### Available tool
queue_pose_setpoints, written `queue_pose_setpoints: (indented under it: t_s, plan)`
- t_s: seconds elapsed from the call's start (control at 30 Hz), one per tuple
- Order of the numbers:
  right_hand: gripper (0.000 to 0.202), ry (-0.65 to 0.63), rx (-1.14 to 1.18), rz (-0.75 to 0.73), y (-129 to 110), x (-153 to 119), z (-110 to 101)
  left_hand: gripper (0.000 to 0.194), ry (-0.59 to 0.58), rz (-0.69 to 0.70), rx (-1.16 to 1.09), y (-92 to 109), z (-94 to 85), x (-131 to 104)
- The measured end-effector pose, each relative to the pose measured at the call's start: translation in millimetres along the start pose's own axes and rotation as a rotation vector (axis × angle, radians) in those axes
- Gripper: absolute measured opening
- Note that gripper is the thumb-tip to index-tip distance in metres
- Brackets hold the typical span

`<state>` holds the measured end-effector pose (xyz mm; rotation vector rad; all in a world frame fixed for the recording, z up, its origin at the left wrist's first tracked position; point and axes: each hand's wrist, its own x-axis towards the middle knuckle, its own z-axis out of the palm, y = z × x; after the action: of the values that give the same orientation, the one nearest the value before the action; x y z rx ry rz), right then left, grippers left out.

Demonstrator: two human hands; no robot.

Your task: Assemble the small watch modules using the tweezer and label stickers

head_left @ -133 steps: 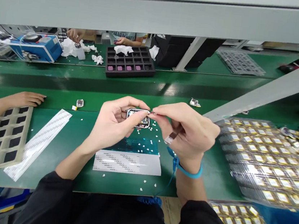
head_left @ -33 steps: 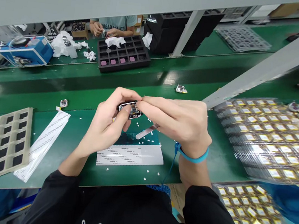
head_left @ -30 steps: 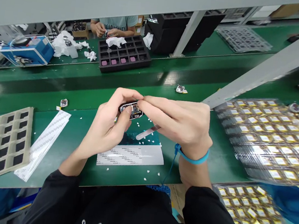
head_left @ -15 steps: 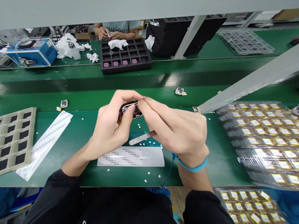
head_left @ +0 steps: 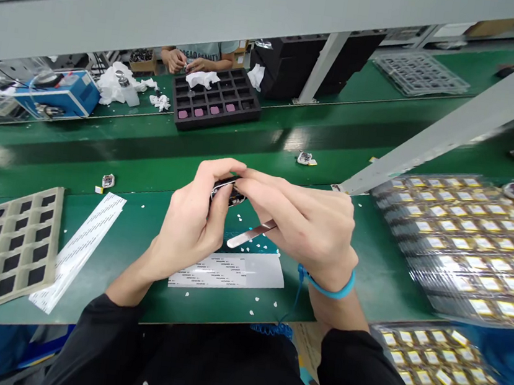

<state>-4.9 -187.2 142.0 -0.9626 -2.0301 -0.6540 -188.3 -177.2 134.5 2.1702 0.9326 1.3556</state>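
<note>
Above the sheet [head_left: 256, 272], between both hands, is the device [head_left: 236, 199], and it is now tilted more steeply than half a second ago, so less of its inside shows. The left hand [head_left: 193, 222] pinches it between thumb and fingers. The right hand [head_left: 304, 226] holds the tool [head_left: 248, 236], its fingers closed together at the device's right end; what their tips pinch, I cannot tell. Probably the fine work at this edge is not finished.
</note>
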Motion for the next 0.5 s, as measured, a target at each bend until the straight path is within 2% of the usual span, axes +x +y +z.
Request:
queue_pose_setpoints:
  t_s: [0.1,0.3,0.5]
  plan:
    - [0.021,0.025,-0.01,-0.003,2.1,-1.4,1.8,0.026,-0.031,-0.028,-0.083,-3.3,-1.6,2.0]
    - [0.024,0.053,0.018,-0.031,6.8,-2.5,7.0,0.01,0.039,-0.204,-0.346,-6.4,-2.9,8.6]
    - [0.022,0.123,0.131,-0.057,7.8,-1.6,6.4,0.01,0.073,-0.158,-0.331,0.4,-1.7,6.0]
